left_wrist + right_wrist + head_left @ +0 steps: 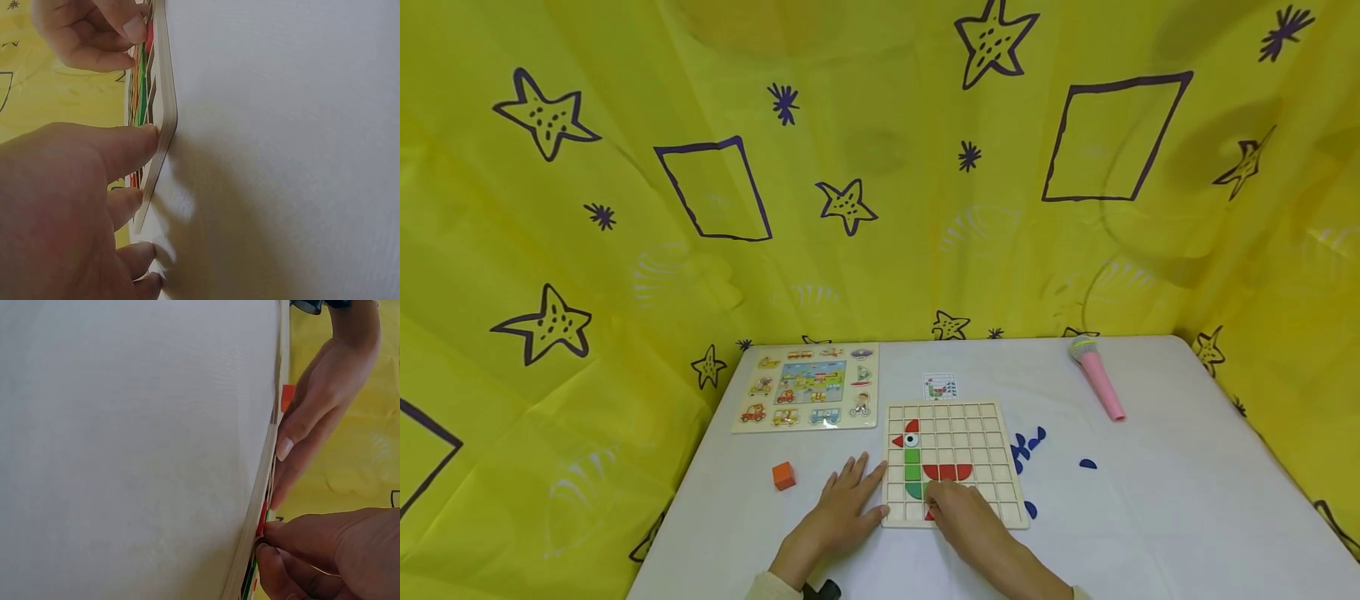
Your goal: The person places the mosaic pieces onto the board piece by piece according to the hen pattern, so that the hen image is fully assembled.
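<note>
Closest to the head camera are two bare hands at a wooden grid board (988, 458) lying on the white table (1165, 517). The left hand (844, 507) is spread, fingers straight, touching the board's left edge and grasping nothing. The right hand (966, 510) has its fingers bent onto the lower part of the board, beside green pieces (912, 472) and over a partly covered red piece (930, 516); whether it pinches anything, I cannot tell. Red pieces (947, 472) sit in a row higher up the grid, and dark-blue pieces (1041, 432) lie loose off its right side. Beyond the board is a small picture card (940, 386).

Through the left wrist camera, the left thumb rests against the board's rim near a corner, probably a sound place to steady it: the board looks stiff and flat, yet light enough to slide.

From the right wrist, thumb and finger meet at the board right by something red, their tips hiding whatever may be between. The pieces look thin, hard, smooth and light; they should handle best by their edges, in the fingertips.
</note>
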`<state>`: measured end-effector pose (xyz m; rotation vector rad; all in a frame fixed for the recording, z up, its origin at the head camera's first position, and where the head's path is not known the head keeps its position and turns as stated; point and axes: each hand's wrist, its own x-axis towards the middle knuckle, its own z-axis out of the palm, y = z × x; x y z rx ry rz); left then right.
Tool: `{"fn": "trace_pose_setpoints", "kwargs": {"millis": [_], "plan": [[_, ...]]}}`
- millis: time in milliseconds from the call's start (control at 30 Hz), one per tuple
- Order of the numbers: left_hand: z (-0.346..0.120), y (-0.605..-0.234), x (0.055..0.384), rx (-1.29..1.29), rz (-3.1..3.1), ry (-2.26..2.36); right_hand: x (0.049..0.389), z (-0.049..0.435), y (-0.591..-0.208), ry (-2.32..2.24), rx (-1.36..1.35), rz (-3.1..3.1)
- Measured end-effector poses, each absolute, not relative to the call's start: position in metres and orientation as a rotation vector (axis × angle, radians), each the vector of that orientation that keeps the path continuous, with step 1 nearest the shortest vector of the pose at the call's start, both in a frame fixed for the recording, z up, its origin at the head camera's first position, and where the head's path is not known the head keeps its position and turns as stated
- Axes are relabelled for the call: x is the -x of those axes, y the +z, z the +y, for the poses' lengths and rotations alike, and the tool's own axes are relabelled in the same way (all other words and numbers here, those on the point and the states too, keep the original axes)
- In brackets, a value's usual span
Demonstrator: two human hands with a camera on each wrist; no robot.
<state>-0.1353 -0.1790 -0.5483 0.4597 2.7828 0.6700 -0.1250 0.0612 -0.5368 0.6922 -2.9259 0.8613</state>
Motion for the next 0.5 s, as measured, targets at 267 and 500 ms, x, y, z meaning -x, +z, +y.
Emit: {"fn": "trace_pose_setpoints", "kwargs": {"millis": [267, 500], "plan": [[-0.179, -0.548, 0.136, -0.461, 2.774, 0.674, 0.141, 0.085, -0.521, 1.014, -0.468, -2.980], [-0.180, -0.548, 0.136, -0.450, 2.768, 0.682, 0.175, 0.146, -0.505, 0.908, -0.289, -2.993]]}}
